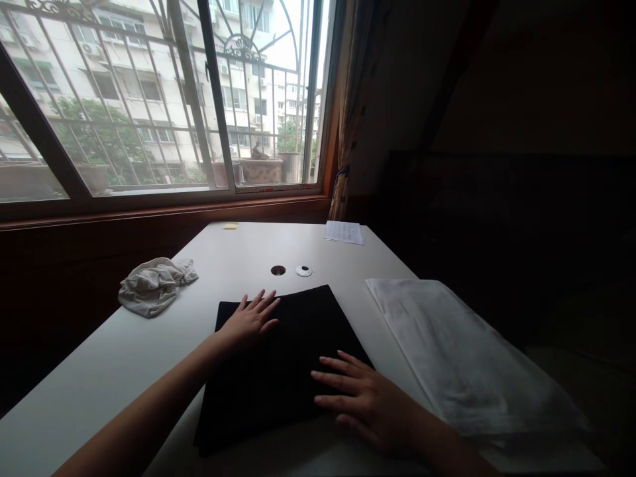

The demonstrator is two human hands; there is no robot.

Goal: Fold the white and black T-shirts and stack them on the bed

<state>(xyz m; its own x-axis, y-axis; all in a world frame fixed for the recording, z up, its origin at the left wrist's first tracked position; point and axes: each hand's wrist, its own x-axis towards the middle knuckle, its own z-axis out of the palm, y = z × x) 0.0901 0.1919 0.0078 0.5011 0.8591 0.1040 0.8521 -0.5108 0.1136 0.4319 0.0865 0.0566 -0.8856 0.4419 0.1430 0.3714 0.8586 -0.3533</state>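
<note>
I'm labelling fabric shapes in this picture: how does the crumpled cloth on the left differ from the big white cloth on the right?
The crumpled cloth is bunched into loose folds, while the white cloth lies flat, with fairly straight edges. The crumpled cloth takes up a small patch; the white cloth covers far more of the table. Both are pale and lie along the table's sides.

nothing legible, faint lines on paper (pixel 344 232), too small to read, tiny red marks along window frame (pixel 278 190), likewise unreadable
</note>
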